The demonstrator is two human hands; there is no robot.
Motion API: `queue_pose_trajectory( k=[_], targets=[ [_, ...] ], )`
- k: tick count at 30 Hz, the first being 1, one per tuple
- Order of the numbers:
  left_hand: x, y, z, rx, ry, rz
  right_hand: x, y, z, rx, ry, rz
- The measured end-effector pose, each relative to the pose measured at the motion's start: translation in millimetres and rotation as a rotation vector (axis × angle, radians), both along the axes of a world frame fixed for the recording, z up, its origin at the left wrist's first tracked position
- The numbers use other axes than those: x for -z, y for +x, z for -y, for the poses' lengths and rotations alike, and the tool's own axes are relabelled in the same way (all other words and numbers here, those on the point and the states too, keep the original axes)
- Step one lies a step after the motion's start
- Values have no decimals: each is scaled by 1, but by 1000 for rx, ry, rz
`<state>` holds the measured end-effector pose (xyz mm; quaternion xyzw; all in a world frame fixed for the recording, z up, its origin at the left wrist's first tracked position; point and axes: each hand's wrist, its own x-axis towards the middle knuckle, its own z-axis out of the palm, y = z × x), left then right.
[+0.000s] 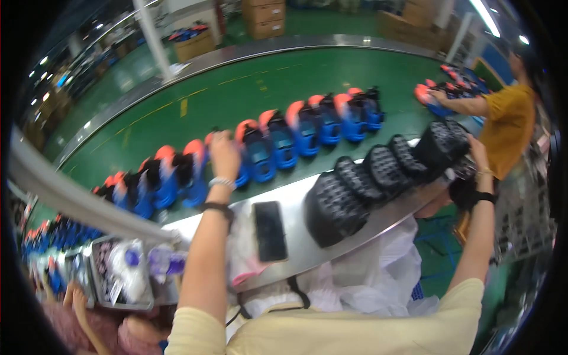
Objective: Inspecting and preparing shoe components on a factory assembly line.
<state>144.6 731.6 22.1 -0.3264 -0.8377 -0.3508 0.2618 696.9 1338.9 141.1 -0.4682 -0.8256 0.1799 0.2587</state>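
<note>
Stretched out over the row on the green conveyor belt, my left hand [225, 155] has its fingers closed at the top of an orange and blue shoe-like piece [241, 176] with black parts. My hand covers much of that piece. At the right end of the metal ledge [302, 260], my right hand [478, 155] grips the edge of a black padded piece [441, 142] with a grey pattern. Its fingers are partly hidden. More black patterned pieces [337, 207] lie in an overlapping row to the left of it. A dark phone [270, 231] rests on the ledge between my forearms.
Similar orange and blue pieces [306, 130] line the green belt [236, 94]. A grey tray [121, 302] with bagged items stands at left beside a curved pale pole [89, 192]. A co-worker in a mustard top [513, 121] handles pieces at far right. Cardboard boxes [264, 18] stand beyond.
</note>
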Motion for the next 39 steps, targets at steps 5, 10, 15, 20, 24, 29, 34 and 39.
queue_pose_trajectory(
  k=[5,10,15,20,24,29,34,39],
  targets=[
    [12,-12,19,-50,19,70,0,-45,88,-103,174,50],
    [1,-14,34,29,-135,337,-12,-39,81,-124,126,-170],
    [3,33,76,-16,-81,156,-92,-89,172,10,374,-259],
    [20,49,104,71,10,447,-116,-253,357,-731,-13,-356],
    [30,49,114,31,138,466,-61,-399,524,-960,72,275],
    [24,51,126,-145,17,584,-24,-490,604,-1044,78,563],
    [21,48,148,-74,8,646,-39,-515,601,-1044,-243,655],
    [25,41,139,-70,48,576,-11,-528,616,-954,-140,643]
  ],
)
